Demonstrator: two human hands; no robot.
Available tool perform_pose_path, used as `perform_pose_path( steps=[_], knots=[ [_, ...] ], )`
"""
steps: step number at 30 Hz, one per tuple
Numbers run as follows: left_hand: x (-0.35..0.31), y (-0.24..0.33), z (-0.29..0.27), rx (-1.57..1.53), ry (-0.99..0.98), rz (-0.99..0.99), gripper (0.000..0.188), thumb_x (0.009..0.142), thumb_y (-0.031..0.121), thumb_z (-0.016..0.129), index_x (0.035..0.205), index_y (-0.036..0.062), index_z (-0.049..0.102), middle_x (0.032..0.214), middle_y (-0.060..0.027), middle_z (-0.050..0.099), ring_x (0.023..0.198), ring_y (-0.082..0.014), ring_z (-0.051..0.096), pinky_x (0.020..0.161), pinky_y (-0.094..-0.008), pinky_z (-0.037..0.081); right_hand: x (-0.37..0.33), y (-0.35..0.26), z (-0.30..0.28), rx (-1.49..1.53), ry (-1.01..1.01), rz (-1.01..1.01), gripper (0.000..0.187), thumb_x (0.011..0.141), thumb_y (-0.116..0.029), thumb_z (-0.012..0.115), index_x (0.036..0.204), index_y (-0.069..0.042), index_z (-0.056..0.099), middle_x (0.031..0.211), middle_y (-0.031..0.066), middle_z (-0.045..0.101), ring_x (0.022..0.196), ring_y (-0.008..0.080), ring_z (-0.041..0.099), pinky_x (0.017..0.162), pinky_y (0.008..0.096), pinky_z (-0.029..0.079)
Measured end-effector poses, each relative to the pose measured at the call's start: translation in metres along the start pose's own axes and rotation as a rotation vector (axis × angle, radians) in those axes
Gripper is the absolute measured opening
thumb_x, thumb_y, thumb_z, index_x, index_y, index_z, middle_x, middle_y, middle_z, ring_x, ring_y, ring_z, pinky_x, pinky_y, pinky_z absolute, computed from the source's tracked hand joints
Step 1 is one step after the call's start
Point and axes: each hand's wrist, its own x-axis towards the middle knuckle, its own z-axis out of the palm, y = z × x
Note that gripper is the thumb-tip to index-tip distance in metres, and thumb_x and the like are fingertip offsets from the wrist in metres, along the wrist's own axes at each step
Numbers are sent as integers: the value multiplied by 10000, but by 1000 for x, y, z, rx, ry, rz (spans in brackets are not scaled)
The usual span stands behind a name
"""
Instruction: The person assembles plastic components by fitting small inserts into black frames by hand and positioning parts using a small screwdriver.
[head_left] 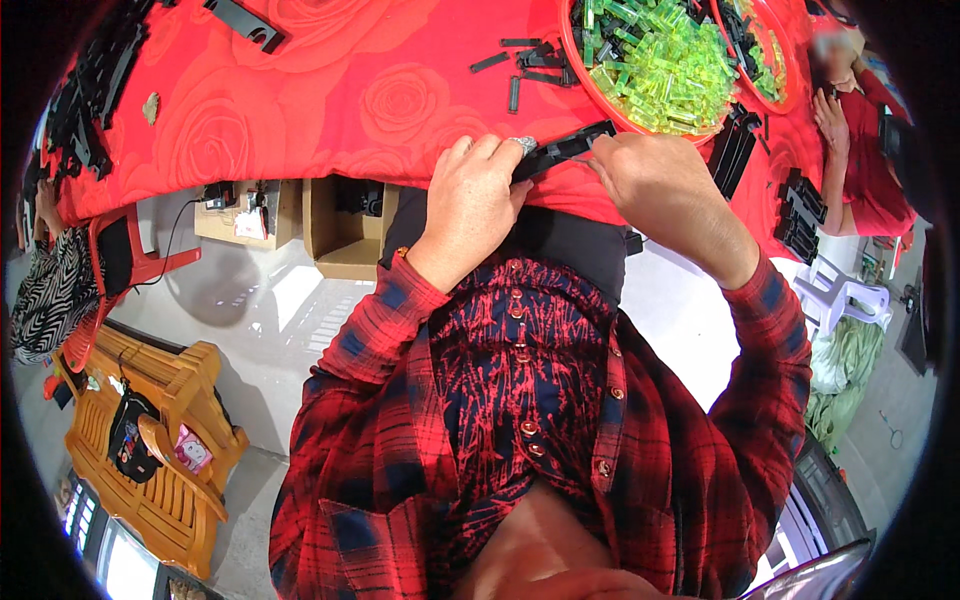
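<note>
Over the near edge of the red rose-patterned tablecloth [390, 70], both hands hold a long black plastic strip-shaped part [562, 152] that slants up to the right. My left hand [473, 195] is closed round its left end, with something silvery at the fingertips. At the other end, the fingers of my right hand [665, 185] are pinched together against the part; whether a smaller piece is between them is hidden. Just beyond the right hand stands a red basin [566, 50] heaped with small translucent yellow-green pieces [665, 75]. Several small black bars [540, 62] lie left of the basin.
A second red basin [798, 85] holds black and green pieces. Long black strips [735, 150] and black parts [800, 215] lie at the right; more black parts [85, 100] pile up far left. People sit at both sides. A cardboard box [345, 262] stands below the table.
</note>
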Motion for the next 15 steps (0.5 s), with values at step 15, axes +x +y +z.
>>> perform_pose_path(
  steps=[15],
  knots=[
    [-1, 1, 3, -35, 24, 6, 374, 719, 90, 774, 1068, 53, 646, 902, -110, 592, 893, -328, 568, 783, -430, 463, 0, -2, 1, -15, 22, -36, 60, 808, -54, 589, 825, -7, 623, 728, 145, 656, 676, 299, 683, 587, 388, 538]
  ],
)
